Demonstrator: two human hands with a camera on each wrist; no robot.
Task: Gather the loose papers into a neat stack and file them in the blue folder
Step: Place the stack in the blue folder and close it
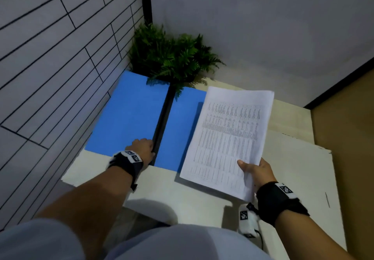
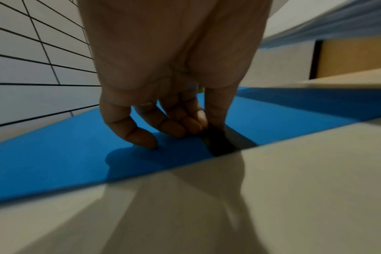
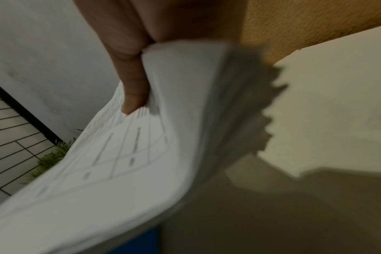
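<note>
Papers (image 1: 228,138) pinched by right hand (image 1: 256,170) above open blue folder (image 1: 129,114).

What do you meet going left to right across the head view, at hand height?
Tiled wall → blue folder → left hand → papers → right hand → table.

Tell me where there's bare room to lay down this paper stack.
The blue folder's left panel is bare between the tiled wall and the black spine, apart from the left hand at its near edge. The table right of the papers is bare too. The far corner is crowded by the fern.
</note>
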